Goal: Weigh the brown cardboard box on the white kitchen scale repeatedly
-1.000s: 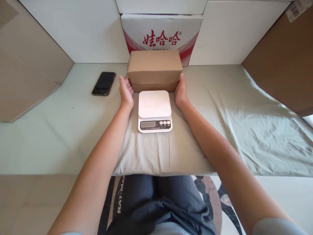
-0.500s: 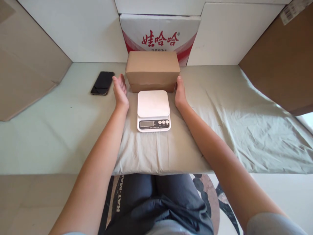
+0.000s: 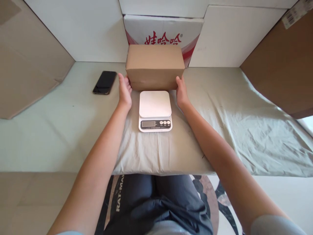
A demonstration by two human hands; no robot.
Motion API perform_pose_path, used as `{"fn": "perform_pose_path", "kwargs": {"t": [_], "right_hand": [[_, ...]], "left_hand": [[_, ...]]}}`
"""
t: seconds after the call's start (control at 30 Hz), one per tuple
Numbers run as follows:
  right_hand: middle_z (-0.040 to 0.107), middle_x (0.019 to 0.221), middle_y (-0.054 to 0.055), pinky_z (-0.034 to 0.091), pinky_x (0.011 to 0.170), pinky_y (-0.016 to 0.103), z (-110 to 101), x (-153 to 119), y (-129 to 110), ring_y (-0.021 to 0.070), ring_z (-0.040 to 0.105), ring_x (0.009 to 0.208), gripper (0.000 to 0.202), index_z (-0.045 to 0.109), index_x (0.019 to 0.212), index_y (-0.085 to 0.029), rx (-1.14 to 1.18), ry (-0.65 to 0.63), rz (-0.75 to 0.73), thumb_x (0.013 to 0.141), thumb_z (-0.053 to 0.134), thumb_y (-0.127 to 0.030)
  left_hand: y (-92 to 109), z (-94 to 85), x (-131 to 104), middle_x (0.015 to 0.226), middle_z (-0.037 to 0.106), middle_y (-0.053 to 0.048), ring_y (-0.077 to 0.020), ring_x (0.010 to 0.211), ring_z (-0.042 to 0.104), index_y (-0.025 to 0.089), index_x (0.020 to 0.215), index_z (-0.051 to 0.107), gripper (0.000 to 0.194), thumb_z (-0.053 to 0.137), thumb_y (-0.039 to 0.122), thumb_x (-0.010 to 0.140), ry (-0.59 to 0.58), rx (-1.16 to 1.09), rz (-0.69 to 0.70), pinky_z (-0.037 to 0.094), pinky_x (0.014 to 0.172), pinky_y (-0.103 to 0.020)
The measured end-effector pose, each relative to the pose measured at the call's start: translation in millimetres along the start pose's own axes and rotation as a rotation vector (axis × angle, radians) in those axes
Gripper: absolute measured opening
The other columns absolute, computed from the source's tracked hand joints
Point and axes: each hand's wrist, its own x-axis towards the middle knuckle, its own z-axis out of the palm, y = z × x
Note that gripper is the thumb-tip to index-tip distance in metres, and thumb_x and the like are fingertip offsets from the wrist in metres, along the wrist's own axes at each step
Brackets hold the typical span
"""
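A brown cardboard box (image 3: 155,78) is held level between my two hands, just behind the scale. My left hand (image 3: 125,90) presses against its left end with the thumb pointing up. At the right end, my right hand (image 3: 181,90) grips the lower corner, its thumb on the front face and the other fingers mostly hidden. In front of the box stands a white digital kitchen scale (image 3: 155,105) with a bare platform. Its display looks blank, and round buttons sit to the right of it.
A black smartphone (image 3: 105,82) lies left of my left hand on the pale green cloth (image 3: 220,107). Behind the box stands a white carton with red lettering (image 3: 163,27). Large brown cardboard panels flank the table at left (image 3: 31,65) and right (image 3: 278,68).
My hands have closed in on the box's ends. The box has risen slightly and covers more of the carton's lettering. The scale and phone have stayed in place.
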Motion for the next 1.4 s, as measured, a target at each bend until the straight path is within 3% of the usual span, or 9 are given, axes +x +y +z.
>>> {"fn": "perform_pose_path", "kwargs": {"t": [0.17, 0.23, 0.33, 0.43, 0.57, 0.8, 0.97, 1.1, 1.4], "right_hand": [[0.06, 0.172, -0.008, 0.026, 0.152, 0.049, 2.6, -14.0, -50.5, 0.0266, 0.032, 0.179, 0.07, 0.059, 0.155, -0.046, -0.09, -0.052, -0.102, 0.094, 0.059, -0.08], [0.062, 0.169, -0.008, 0.027, 0.151, 0.05, 1.5, -35.6, -72.0, 0.0302, 0.036, 0.177, 0.067, 0.063, 0.152, -0.045, -0.084, -0.08, -0.134, 0.093, 0.063, -0.076], [0.064, 0.169, -0.007, 0.036, 0.148, 0.051, -0.2, -78.8, -95.0, 0.0324, 0.04, 0.175, 0.066, 0.063, 0.153, -0.043, -0.076, -0.101, -0.099, 0.094, 0.064, -0.072], [0.063, 0.169, -0.005, 0.035, 0.148, 0.052, -1.6, -116.9, -101.4, 0.0312, 0.042, 0.173, 0.058, 0.064, 0.152, -0.042, -0.045, -0.1, -0.059, 0.101, 0.056, -0.069], [0.059, 0.174, -0.005, 0.037, 0.147, 0.056, -5.3, -140.0, -88.5, 0.0323, 0.046, 0.171, 0.058, 0.06, 0.156, -0.045, -0.041, -0.059, -0.051, 0.103, 0.055, -0.066], [0.052, 0.179, -0.004, 0.037, 0.146, 0.057, -5.3, -145.1, -76.3, 0.0315, 0.041, 0.174, 0.062, 0.053, 0.163, -0.045, -0.035, -0.076, -0.007, 0.104, 0.054, -0.065], [0.052, 0.18, -0.004, 0.038, 0.145, 0.056, -2.1, -146.2, -77.5, 0.0314, 0.041, 0.174, 0.07, 0.048, 0.167, -0.044, -0.017, -0.062, 0.033, 0.102, 0.055, -0.069], [0.053, 0.179, -0.005, 0.035, 0.146, 0.055, -1.4, -144.8, -78.8, 0.03, 0.04, 0.174, 0.067, 0.05, 0.165, -0.046, -0.027, -0.06, 0.047, 0.102, 0.056, -0.07], [0.061, 0.173, -0.004, 0.035, 0.146, 0.052, -1.3, -142.2, -77.4, 0.0296, 0.046, 0.17, 0.067, 0.054, 0.162, -0.046, -0.053, -0.043, 0.048, 0.101, 0.054, -0.073]], "left_hand": [[67.3, 3.3, -30.7, 0.155, 0.073, -0.011, -0.031, 0.162, 0.056, 0.019, 0.143, 0.071, 0.097, 0.004, 0.081, 0.111, -0.016, 0.046, -0.033, 0.041, 0.137, -0.054], [87.5, 2.1, -57.1, 0.155, 0.074, -0.008, -0.0335, 0.167, 0.05, 0.026, 0.141, 0.075, 0.094, 0.013, 0.089, 0.107, -0.063, 0.034, 0.017, 0.044, 0.135, -0.053], [102.7, 0.9, -100.4, 0.152, 0.075, -0.01, -0.0399, 0.171, 0.043, 0.031, 0.135, 0.08, 0.1, 0.032, 0.106, 0.089, -0.027, 0.039, 0.008, 0.045, 0.135, -0.055], [103.7, 2.5, -132.0, 0.15, 0.076, -0.014, -0.0438, 0.168, 0.046, 0.026, 0.138, 0.08, 0.104, 0.033, 0.105, 0.09, 0.011, 0.054, -0.014, 0.046, 0.134, -0.059], [94.5, 4.0, -149.4, 0.147, 0.078, -0.014, -0.0424, 0.163, 0.053, 0.029, 0.139, 0.081, 0.101, 0.028, 0.103, 0.093, 0.038, 0.08, -0.007, 0.05, 0.13, -0.059], [80.8, -1.7, -156.1, 0.144, 0.079, -0.014, -0.0427, 0.16, 0.057, 0.028, 0.129, 0.083, 0.089, 0.034, 0.095, 0.098, 0.065, 0.073, -0.046, 0.048, 0.13, -0.062], [78.7, 1.5, -154.8, 0.145, 0.078, -0.017, -0.0434, 0.16, 0.056, 0.025, 0.134, 0.081, 0.094, 0.033, 0.097, 0.097, 0.073, 0.068, -0.056, 0.047, 0.13, -0.062], [78.4, 2.6, -153.8, 0.147, 0.078, -0.015, -0.0412, 0.163, 0.054, 0.027, 0.14, 0.079, 0.094, 0.032, 0.097, 0.097, 0.07, 0.078, -0.055, 0.047, 0.131, -0.059], [74.5, -0.4, -153.9, 0.15, 0.076, -0.014, -0.0421, 0.165, 0.051, 0.031, 0.131, 0.081, 0.087, 0.035, 0.096, 0.097, 0.072, 0.082, -0.063, 0.044, 0.132, -0.063]]}}
